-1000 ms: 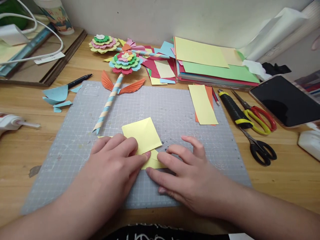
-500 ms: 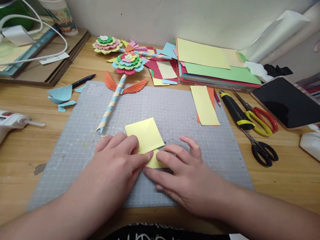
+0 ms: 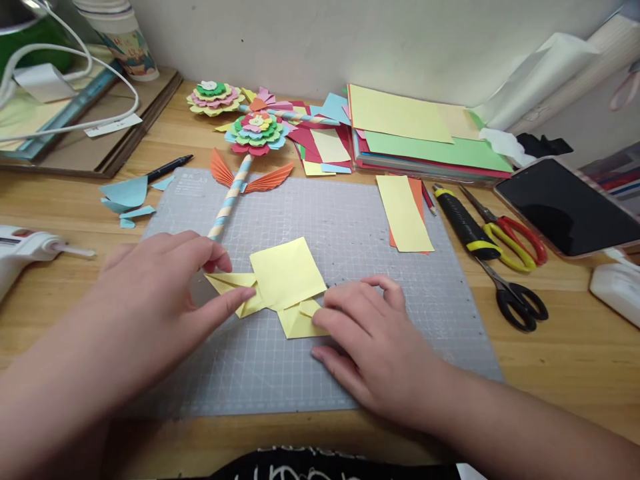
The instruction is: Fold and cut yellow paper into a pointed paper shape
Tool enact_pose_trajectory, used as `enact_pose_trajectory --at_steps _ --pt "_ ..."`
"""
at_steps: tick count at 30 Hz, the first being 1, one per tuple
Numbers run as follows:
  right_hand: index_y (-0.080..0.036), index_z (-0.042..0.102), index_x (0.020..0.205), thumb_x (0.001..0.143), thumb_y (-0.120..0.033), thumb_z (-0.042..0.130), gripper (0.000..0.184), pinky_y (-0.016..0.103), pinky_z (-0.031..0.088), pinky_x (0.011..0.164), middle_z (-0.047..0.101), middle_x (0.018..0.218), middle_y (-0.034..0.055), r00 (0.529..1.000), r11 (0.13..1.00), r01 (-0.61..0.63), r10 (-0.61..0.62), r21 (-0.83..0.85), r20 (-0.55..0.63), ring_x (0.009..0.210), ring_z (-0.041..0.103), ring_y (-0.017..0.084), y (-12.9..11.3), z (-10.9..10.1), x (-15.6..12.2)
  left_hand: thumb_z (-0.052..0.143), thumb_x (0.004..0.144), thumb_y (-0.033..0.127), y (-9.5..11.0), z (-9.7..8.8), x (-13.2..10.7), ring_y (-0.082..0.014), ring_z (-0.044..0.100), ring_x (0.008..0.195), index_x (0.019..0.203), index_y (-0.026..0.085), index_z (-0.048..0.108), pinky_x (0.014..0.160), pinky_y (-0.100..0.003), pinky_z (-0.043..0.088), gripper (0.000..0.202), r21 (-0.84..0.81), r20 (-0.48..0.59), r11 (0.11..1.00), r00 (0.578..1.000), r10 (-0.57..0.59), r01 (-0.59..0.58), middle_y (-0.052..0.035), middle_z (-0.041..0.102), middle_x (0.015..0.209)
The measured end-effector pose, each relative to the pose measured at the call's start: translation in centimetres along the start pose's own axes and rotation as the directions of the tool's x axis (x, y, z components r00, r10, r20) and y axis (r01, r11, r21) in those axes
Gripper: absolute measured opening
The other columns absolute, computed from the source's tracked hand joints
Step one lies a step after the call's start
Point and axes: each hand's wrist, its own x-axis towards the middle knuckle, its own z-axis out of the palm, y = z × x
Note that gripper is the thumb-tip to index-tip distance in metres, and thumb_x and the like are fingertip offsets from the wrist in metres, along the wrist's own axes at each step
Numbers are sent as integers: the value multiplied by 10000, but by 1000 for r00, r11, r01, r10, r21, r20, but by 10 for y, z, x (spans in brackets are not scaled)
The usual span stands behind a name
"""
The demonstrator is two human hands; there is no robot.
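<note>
A folded yellow paper lies on the grey cutting mat, with a square upper part and creased flaps to the left and below. My left hand is open over the paper's left flap, thumb and forefinger spread apart, the thumb tip at the flap's edge. On the lower flap rest the bent fingertips of my right hand. Its thumb lies apart from them on the mat, so this hand is open too. The right end of the lower flap is hidden under those fingers.
A striped stick with a paper flower and orange leaves lies beyond. Yellow strips, a cutter, scissors and a phone are rightward. A glue gun and blue scraps lie leftward. Stacked paper stands behind.
My left hand has let go of the lower flap and moved left, uncovering the left flap. My right thumb has drawn back from the paper's lower edge.
</note>
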Motion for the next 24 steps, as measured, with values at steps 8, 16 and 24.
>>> enact_pose_trajectory --at_steps 8,16,24 --pt "-201 536 989 900 -300 603 149 418 264 902 630 1056 60 983 985 -173 174 -17 53 989 553 248 7 -8 4 698 712 418 -11 9 -7 -328 576 908 887 261 640 730 -390 319 243 169 -7 966 980 198 -194 -48 658 963" --pt "-228 524 1011 880 -290 622 175 438 289 907 631 1053 33 960 965 -261 255 33 116 1017 559 249 23 -18 3 783 656 451 15 21 -6 -314 547 890 788 255 629 719 -406 344 282 4 87 990 987 138 -139 -39 643 922" --pt "-217 463 1210 872 -329 606 384 486 386 926 580 1193 98 922 915 -386 386 114 27 1105 523 285 39 -20 2 728 792 413 37 31 -8 -296 541 950 902 228 558 753 -409 362 274 -59 53 982 982 181 -178 -47 611 996"
